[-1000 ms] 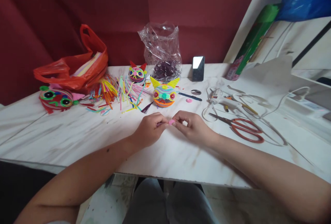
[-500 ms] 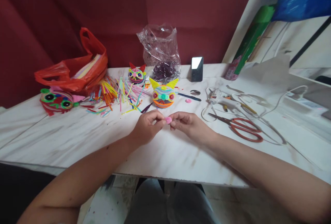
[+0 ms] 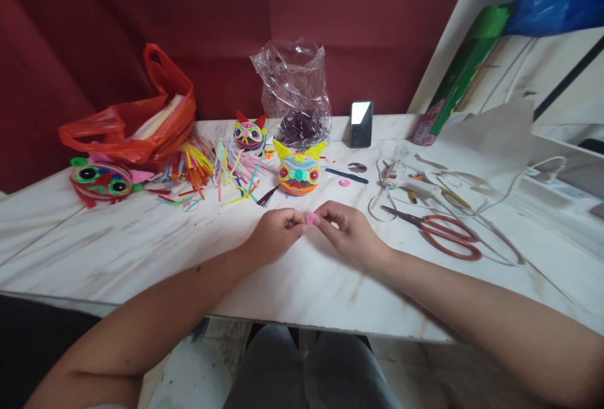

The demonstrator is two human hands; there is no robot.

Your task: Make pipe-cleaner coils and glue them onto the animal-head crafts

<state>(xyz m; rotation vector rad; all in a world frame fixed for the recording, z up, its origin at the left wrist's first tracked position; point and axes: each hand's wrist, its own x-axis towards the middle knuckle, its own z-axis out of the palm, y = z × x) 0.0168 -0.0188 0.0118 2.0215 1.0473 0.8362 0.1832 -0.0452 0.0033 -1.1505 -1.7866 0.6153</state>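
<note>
Left hand (image 3: 276, 233), right hand (image 3: 353, 236): bare, over table (image 3: 141, 258). Forearms (image 3: 453, 289) bare too; left one marked by small dark spot (image 3: 199, 268), over table. Pale sleeve edge (image 3: 106, 406), mere sliver, this side of table. Trousers (image 3: 267, 371): plain grey, both legs below table edge.

Centre of the table (image 3: 189, 270), the disc (image 3: 311, 219) sits between left hand (image 3: 276, 234) and right hand (image 3: 352, 233). Directly behind, an animal-head figure (image 3: 299, 176); behind that, a plastic bag (image 3: 302, 91). Far left, another animal head (image 3: 102, 184) fronts the carrier bag (image 3: 127, 121), pipe-cleaner pieces (image 3: 197, 160) to its right. Over right, scissors (image 3: 423, 223) lie before the glue gun (image 3: 401, 176), phone (image 3: 361, 132) behind!
</note>
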